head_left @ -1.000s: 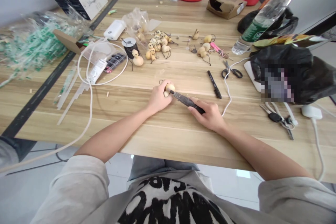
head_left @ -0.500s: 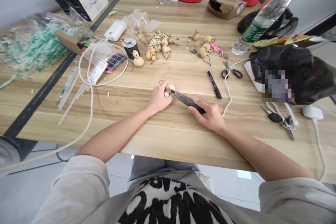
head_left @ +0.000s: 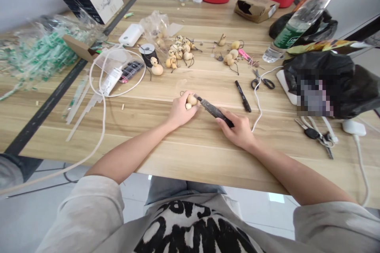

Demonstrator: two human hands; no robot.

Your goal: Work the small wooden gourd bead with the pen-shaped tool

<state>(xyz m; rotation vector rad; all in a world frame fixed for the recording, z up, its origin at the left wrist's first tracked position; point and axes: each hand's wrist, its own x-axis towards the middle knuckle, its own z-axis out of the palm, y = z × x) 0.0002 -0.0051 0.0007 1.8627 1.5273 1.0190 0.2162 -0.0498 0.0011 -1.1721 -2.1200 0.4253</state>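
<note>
My left hand (head_left: 181, 110) is wrapped round a small pale gourd (head_left: 192, 99), its rounded parts showing between the fingers and a loop of dark cord above them. My right hand (head_left: 237, 128) grips a dark pen-shaped tool (head_left: 212, 110), slanting up to the left. The tool's narrow tip is close by the gourd's upper right side; whether they touch I cannot tell. A white cable (head_left: 259, 106) runs from beside my right wrist towards the back. Farther back lie several similar small gourds (head_left: 179, 50) with dark cords, some with drawn faces.
A black marker (head_left: 243, 96) and scissors (head_left: 261, 80) lie to the right, near keys (head_left: 314, 133) and a black plastic bag (head_left: 341, 71). A leaning water bottle (head_left: 285, 37) stands behind. On the left are a thread spool (head_left: 148, 54), a looped white hose (head_left: 103, 126) and bagged straws (head_left: 53, 47).
The tool's tip has shifted slightly up and right, off the front of the gourd to its upper right side, uncovering more of it. My left hand stays nearly in place.
</note>
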